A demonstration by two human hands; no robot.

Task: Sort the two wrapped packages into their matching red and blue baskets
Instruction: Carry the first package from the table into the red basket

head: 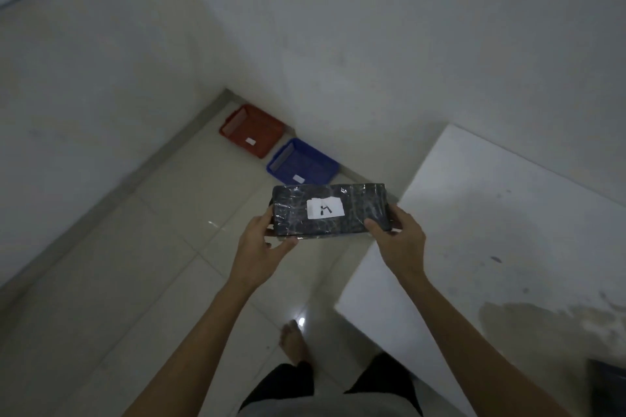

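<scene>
In front of the chest, left hand (259, 240) & right hand (396, 235) grasp the wrapped package (330, 209) by its short ends, long axis left-right. Beyond, on floor: blue basket (302, 162) nearer, red basket (252, 130) behind.

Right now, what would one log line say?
both hands: left hand and right hand hold black wrapped package | red basket, blue basket: on floor ahead

The person has bare forearms with no sleeves in view, wears dark shorts (294, 382) under a light grey shirt (325, 408), and one bare foot (293, 342) shows.
</scene>
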